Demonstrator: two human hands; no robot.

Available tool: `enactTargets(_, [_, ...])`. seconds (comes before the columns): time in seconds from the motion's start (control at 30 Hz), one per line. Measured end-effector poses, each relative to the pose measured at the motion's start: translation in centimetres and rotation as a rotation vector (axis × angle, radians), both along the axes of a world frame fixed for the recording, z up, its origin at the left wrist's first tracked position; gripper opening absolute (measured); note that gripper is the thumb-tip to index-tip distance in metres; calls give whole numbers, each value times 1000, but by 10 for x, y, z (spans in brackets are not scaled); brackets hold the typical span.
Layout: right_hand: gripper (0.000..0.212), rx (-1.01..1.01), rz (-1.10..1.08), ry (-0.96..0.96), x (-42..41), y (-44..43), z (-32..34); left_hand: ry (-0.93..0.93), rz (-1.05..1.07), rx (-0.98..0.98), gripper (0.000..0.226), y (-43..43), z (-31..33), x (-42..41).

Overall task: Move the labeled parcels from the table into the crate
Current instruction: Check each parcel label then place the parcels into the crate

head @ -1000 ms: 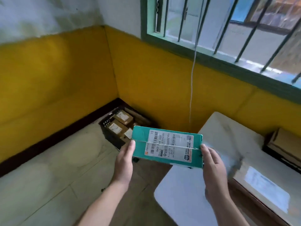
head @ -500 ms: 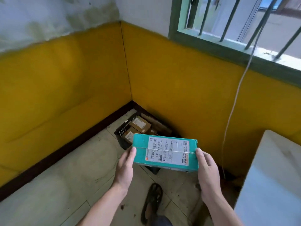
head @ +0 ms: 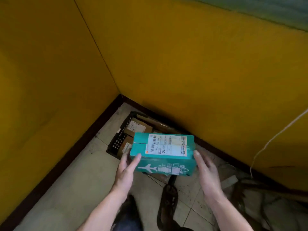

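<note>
My left hand [head: 127, 169] and right hand [head: 205, 169] press flat, fingers straight, on the short ends of the teal parcel [head: 162, 153], held aloft near the black crate [head: 116, 142]; I judge it stiff, light cardboard, slick where taped, best squeezed end-to-end.

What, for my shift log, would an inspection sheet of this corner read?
Surface: tiled floor, dirty; the table is out of view.
Job's things: teal parcel, label up, held in the air, overlapping the black crate in this view; brown parcels lie in the crate.
Clutter: dark sandal on the floor below the parcel; dark debris at the right.
Grips: left hand and right hand press flat against the parcel's two ends.
Cables: white cable hangs down the right wall.
Surroundings: yellow walls with dark skirting.
</note>
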State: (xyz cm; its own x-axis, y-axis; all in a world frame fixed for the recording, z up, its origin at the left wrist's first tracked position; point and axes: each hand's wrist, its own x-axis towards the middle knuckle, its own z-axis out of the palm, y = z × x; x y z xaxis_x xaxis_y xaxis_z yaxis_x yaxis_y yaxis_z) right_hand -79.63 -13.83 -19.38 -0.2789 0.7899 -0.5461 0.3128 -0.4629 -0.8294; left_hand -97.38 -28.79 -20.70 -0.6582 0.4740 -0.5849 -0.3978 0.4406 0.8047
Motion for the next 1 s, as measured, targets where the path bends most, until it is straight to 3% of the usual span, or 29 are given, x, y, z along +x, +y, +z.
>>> enactTargets(0.1, [28, -15, 11, -9, -31, 17, -25, -26, -95, -9, 33, 22, -32, -31])
enactTargets(0.33, [35, -27, -132, -46, -88, 45, -121, -123, -327, 12, 31, 80, -137, -106])
enactTargets(0.63, [24, -99, -391, -165, -111, 61, -250, -165, -381, -49, 10, 138, -252, -148])
enactTargets(0.7, [28, -89, -412, -177, -109, 67, -268, -142, -373, -49, 15, 147, -270, -147])
enactTargets(0.87, [12, -23, -378, -205, -104, 85, -307, -74, -398, -58, 20, 168, -313, -145])
enactTargets(1.0, [12, -4, -308, -286, -100, 93, -339, -6, -503, -62, 38, 178, -345, -146])
